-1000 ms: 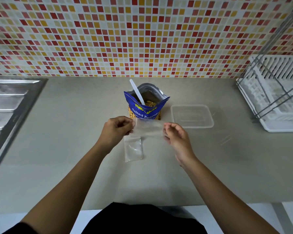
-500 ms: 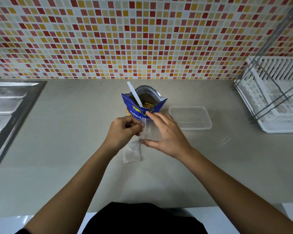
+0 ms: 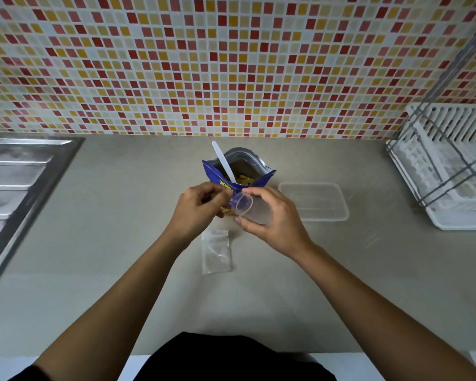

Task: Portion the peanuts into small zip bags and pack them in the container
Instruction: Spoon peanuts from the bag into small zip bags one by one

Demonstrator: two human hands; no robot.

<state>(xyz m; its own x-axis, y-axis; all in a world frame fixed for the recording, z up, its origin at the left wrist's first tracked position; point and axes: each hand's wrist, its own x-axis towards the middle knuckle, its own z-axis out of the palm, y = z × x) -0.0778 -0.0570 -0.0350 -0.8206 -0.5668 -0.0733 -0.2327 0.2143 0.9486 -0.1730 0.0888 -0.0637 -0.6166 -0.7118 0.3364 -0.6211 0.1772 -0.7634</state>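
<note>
Clear bag (image 3: 251, 212), mouth open, sits in my curled right hand (image 3: 274, 225). My left hand (image 3: 198, 211) pinches its rim.

Open-mouthed zip bag (image 3: 250, 209) in right hand (image 3: 274, 222); left hand (image 3: 195, 213) pinches rim; peanut pouch (image 3: 260, 176) with spoon (image 3: 222, 160) behind.

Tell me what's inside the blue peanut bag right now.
Peanuts show through the open top of the blue peanut bag, and a white spoon stands in them, handle out. Its bowl and the fill level are hidden behind the bag's front wall.
</note>
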